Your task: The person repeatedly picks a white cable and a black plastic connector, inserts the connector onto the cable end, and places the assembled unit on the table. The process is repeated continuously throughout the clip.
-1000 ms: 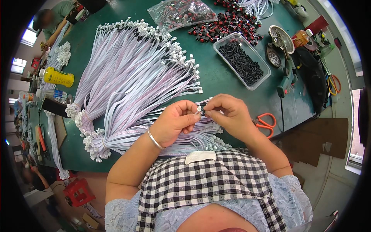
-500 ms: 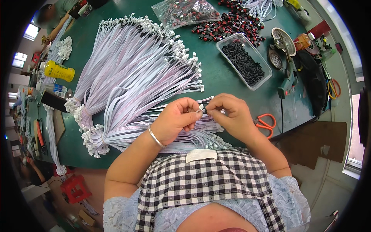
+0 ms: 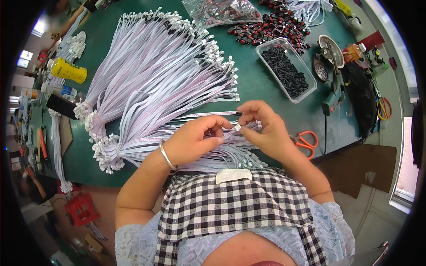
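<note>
Between my hands is a small white connector (image 3: 238, 127) on the end of a flat white ribbon cable (image 3: 226, 134). The thumb and fingers of my right hand (image 3: 265, 131) pinch at the connector. My left hand (image 3: 195, 139), with a silver bangle at its wrist, is closed around the cable just behind it; part of the cable is hidden by the fingers. Beneath and beyond both hands spreads a large fan of white and pinkish ribbon cables (image 3: 155, 84), tied in bundles, with white connectors at both ends and some black pieces near the far ends.
A clear tub (image 3: 314, 87) of small black sleeves stands right of the cables. Behind it lie a heap of red and black parts (image 3: 270, 33) and a plastic bag (image 3: 222, 12) of them. Red-handled scissors (image 3: 306, 142), a green tool (image 3: 333, 99) and a yellow bottle (image 3: 69, 71) are around.
The white connector has passed from my left fingertips to my right fingertips. My left hand has drawn back a little along the cable. The whole view has shifted slightly.
</note>
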Demonstrator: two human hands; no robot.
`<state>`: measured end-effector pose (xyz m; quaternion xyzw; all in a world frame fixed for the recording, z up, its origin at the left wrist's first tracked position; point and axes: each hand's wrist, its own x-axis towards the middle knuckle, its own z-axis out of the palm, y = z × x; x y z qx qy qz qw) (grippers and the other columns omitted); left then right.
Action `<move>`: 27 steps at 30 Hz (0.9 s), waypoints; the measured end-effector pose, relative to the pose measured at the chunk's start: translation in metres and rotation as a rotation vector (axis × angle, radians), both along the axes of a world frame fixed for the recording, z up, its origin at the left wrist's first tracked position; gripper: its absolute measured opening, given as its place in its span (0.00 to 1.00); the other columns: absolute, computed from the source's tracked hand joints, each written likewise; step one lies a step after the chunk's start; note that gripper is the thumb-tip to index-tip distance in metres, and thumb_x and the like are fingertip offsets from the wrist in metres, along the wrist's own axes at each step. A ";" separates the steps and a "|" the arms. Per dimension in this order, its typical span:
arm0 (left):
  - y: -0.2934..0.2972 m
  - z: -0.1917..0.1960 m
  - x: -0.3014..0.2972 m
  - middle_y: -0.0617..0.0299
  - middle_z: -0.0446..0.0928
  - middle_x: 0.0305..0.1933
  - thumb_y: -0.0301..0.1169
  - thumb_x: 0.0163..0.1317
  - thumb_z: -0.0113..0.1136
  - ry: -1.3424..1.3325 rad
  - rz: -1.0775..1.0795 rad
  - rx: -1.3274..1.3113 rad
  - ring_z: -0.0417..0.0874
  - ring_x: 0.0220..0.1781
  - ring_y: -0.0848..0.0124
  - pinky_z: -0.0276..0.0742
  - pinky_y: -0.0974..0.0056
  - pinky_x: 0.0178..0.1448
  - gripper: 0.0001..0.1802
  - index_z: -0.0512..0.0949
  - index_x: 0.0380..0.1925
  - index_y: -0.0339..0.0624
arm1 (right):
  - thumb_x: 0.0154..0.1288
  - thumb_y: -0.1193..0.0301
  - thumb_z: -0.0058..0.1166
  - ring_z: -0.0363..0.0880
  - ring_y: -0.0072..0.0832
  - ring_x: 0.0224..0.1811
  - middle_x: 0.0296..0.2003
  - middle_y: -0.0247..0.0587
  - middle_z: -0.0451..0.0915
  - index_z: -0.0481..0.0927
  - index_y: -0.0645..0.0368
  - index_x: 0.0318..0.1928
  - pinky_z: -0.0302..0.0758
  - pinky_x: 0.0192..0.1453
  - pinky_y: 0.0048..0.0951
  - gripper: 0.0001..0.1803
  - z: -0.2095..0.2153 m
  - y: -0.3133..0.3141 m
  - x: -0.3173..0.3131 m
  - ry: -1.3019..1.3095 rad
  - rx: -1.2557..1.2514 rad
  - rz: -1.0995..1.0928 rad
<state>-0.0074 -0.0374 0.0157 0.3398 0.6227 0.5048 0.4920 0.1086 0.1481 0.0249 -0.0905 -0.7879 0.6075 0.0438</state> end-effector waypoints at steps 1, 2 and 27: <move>0.001 0.003 0.001 0.66 0.72 0.35 0.23 0.58 0.55 -0.034 0.036 -0.020 0.72 0.37 0.80 0.69 0.72 0.44 0.17 0.70 0.49 0.36 | 0.52 0.79 0.57 0.78 0.23 0.35 0.30 0.35 0.78 0.73 0.58 0.49 0.73 0.44 0.26 0.21 0.001 -0.001 0.000 -0.006 -0.032 -0.008; 0.002 0.004 0.003 0.66 0.71 0.34 0.23 0.58 0.55 -0.070 0.073 -0.006 0.71 0.36 0.80 0.69 0.73 0.43 0.17 0.69 0.49 0.36 | 0.52 0.79 0.57 0.78 0.23 0.36 0.31 0.35 0.77 0.72 0.57 0.51 0.73 0.45 0.27 0.23 0.002 -0.002 -0.001 -0.004 -0.006 0.012; 0.055 0.003 -0.016 0.59 0.73 0.32 0.24 0.51 0.61 1.097 0.208 0.000 0.78 0.33 0.58 0.74 0.58 0.35 0.06 0.75 0.30 0.44 | 0.52 0.65 0.61 0.74 0.31 0.45 0.34 0.32 0.79 0.83 0.51 0.38 0.64 0.51 0.35 0.11 0.016 0.128 -0.028 -0.045 1.322 0.057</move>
